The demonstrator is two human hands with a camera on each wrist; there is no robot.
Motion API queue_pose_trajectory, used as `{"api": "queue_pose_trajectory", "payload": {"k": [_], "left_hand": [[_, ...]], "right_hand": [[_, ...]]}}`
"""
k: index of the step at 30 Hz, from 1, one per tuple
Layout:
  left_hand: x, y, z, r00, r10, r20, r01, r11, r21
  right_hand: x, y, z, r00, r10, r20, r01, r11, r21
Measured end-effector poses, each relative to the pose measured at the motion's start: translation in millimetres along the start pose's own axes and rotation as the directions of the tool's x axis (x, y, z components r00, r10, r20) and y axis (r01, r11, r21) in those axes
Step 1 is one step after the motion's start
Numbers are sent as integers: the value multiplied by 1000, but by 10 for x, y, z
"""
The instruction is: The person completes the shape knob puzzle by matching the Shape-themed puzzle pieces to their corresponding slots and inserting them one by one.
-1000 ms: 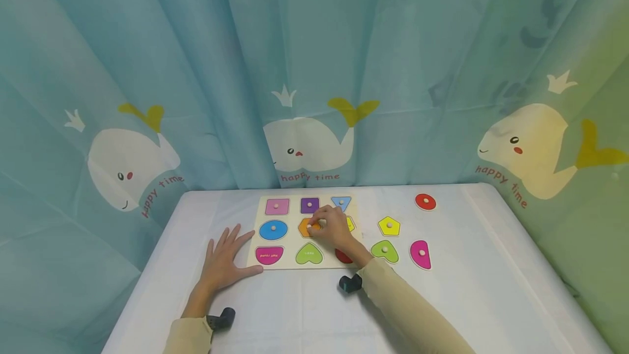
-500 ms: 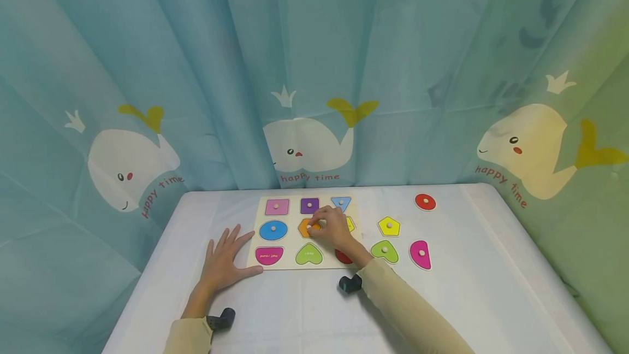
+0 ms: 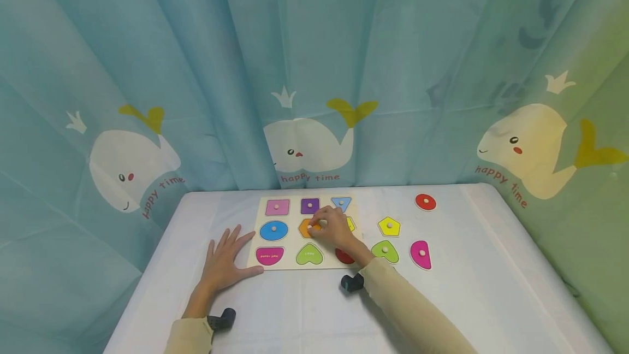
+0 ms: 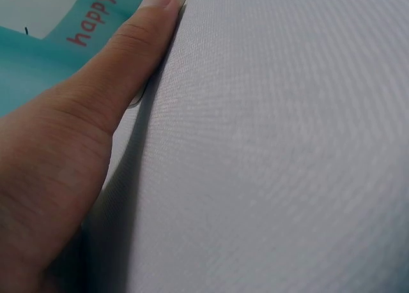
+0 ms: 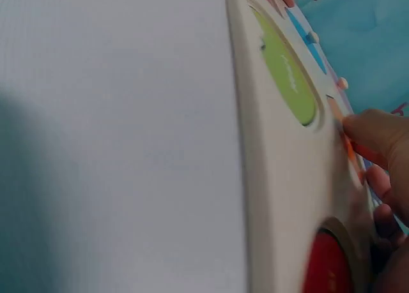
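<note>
My right hand (image 3: 339, 232) pinches the small knob of an orange hexagon puzzle piece (image 3: 303, 229) on the cream shape board (image 3: 292, 240). In the right wrist view the thumb and fingers (image 5: 377, 136) meet at that piece, beside the board's green heart recess (image 5: 287, 69). My left hand (image 3: 223, 264) lies with fingers spread at the board's left edge; its thumb (image 4: 137, 41) touches the edge. A pink rectangle (image 3: 282, 211), purple square (image 3: 303, 210), blue triangle (image 3: 336, 201) and blue oval (image 3: 280, 232) sit in the board. My right hand and wrist partly cover the yellow and red recesses.
To the board's right, on the white-covered table (image 3: 472, 288), lie a yellow pentagon (image 3: 394, 229), a green heart (image 3: 391, 255), a magenta half round (image 3: 419, 261) and a red round piece (image 3: 431, 205). A whale-print curtain (image 3: 417, 97) hangs behind the table.
</note>
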State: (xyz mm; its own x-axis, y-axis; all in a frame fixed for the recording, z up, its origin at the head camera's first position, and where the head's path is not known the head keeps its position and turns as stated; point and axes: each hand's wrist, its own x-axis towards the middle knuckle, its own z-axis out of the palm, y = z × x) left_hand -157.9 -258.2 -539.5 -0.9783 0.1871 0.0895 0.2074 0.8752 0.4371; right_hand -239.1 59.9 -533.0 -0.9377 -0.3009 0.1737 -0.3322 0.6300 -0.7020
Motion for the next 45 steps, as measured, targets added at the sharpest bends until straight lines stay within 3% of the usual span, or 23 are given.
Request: {"api": "queue_pose_trajectory", "payload": {"k": [6,11,19,26,33,38,45], "left_hand": [[-15,2,-5,1000,6,-7,-6,1000,-3],[-11,11,-3,1000,13,-16,-13,1000,0],[1,43,-14,1000,-11,12,11,1000,-10],[12,47,-44,1000,-14,21,14,1000,8],[23,54,-71,999,-17,34,17,1000,2],[36,47,-73,999,-14,35,14,1000,0],[38,24,-49,999,-6,32,6,1000,-2]], "right_hand": [[-1,-1,-175,995,-51,84,45,997,69],[-41,27,-367,992,-93,88,82,990,119],[-139,212,-700,996,-7,91,3,999,49],[-217,402,-984,998,-44,35,42,998,39],[-331,555,-1246,998,62,31,-62,998,-7],[-413,708,-1405,987,152,59,-153,988,22],[-562,940,-1535,977,209,54,-211,977,39]]}}
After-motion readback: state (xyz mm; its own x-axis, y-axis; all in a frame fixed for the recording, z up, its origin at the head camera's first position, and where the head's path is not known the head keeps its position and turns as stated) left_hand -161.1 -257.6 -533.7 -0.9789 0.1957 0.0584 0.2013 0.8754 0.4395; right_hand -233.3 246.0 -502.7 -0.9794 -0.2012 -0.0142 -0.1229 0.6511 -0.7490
